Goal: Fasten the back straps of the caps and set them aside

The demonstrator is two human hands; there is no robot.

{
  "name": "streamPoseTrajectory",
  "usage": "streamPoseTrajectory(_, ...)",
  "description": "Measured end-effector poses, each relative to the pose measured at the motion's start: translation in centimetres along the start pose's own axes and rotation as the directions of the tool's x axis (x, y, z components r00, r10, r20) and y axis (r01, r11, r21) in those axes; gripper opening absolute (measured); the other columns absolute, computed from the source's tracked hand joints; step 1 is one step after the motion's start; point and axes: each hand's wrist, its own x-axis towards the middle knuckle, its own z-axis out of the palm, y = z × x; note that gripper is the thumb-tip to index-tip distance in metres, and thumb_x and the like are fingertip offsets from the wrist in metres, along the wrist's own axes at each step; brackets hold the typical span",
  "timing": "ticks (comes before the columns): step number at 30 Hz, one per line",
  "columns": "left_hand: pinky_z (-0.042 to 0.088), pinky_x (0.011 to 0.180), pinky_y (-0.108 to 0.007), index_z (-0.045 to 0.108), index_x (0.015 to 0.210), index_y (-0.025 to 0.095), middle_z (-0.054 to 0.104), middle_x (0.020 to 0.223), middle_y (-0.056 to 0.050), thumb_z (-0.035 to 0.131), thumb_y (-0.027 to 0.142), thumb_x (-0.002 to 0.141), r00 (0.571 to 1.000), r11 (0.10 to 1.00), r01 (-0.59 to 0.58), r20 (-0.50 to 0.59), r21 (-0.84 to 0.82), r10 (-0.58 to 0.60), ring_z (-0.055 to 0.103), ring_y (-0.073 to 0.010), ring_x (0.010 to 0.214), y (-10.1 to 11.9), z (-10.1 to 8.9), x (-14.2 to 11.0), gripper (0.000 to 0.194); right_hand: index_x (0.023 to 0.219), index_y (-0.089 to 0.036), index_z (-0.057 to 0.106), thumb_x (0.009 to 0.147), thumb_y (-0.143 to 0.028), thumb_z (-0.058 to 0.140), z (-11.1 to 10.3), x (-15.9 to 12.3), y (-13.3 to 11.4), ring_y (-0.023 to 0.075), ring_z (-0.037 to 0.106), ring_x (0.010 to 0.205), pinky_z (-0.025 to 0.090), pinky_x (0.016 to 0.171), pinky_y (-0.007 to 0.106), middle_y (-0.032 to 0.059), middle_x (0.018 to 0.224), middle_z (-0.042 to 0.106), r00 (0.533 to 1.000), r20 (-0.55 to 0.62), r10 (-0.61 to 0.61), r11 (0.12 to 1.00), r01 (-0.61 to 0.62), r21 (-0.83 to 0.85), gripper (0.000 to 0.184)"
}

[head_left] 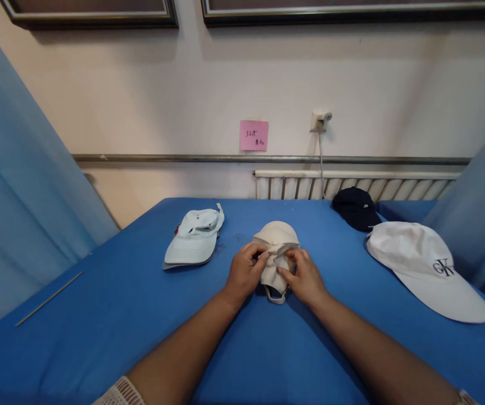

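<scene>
A beige cap lies in the middle of the blue table, its back strap toward me. My left hand pinches the cap's left rear edge with fingers curled. My right hand grips the right rear edge the same way. Both hands press the folded back part of the cap together between them, and the strap loop hangs just below my fingers.
A light grey cap lies to the left, a white cap with dark letters to the right, and a black cap behind it. A thin stick lies near the left edge. Blue curtains hang on both sides; a radiator runs along the wall.
</scene>
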Motion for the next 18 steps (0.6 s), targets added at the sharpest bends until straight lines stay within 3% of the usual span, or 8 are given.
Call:
streamPoseTrajectory(4, 0.046, 0.073, -0.028, 0.066, 0.086, 0.018, 0.066, 0.085, -0.003, 0.057, 0.029, 0.085, 0.999, 0.999, 0.032, 0.000, -0.043, -0.032, 0.059, -0.0167, 0.081, -0.3, 0.1, -0.2, 0.014, 0.096, -0.021, 0.062, 0.071, -0.033, 0.070, -0.1, 0.0, 0.4, 0.0270, 0.060, 0.090, 0.045, 0.077, 0.037, 0.0092, 0.096, 0.062, 0.992, 0.121, 0.034, 0.978, -0.008, -0.210, 0.029)
streamPoseTrajectory(10, 0.046, 0.073, -0.028, 0.066, 0.083, 0.018, 0.065, 0.082, -0.003, 0.058, 0.029, 0.085, 1.000, 0.999, 0.028, 0.010, -0.016, -0.028, 0.059, -0.0167, 0.080, -0.1, 0.3, -0.3, 0.013, 0.076, -0.021, 0.064, 0.076, -0.025, 0.063, -0.4, 0.9, 0.1, 0.0243, 0.061, 0.079, 0.041, 0.071, 0.033, 0.0094, 0.083, 0.067, 0.974, 0.224, -0.008, 0.922, 0.094, -0.376, 0.004)
streamPoseTrajectory(14, 0.046, 0.073, -0.028, 0.065, 0.083, 0.018, 0.065, 0.082, -0.002, 0.057, 0.028, 0.085, 0.999, 1.000, 0.030, 0.022, -0.002, -0.030, 0.059, -0.0161, 0.079, -0.1, 0.1, -0.3, 0.012, 0.077, -0.018, 0.064, 0.080, -0.016, 0.052, -0.2, 1.1, 0.0, 0.0244, 0.061, 0.077, 0.040, 0.070, 0.033, 0.0124, 0.082, 0.067, 0.958, 0.275, -0.078, 0.867, 0.202, -0.456, 0.012)
streamPoseTrajectory(18, 0.045, 0.071, -0.028, 0.064, 0.081, 0.019, 0.064, 0.080, -0.002, 0.057, 0.027, 0.084, 1.000, 0.999, 0.014, -0.001, 0.044, -0.014, 0.059, -0.0163, 0.079, -0.1, -0.3, -0.2, 0.011, 0.077, -0.017, 0.061, 0.077, -0.014, 0.052, -0.7, 0.7, 0.0, 0.0251, 0.060, 0.077, 0.040, 0.069, 0.033, 0.0132, 0.080, 0.066, 0.962, 0.258, -0.085, 0.875, 0.196, -0.443, 0.010)
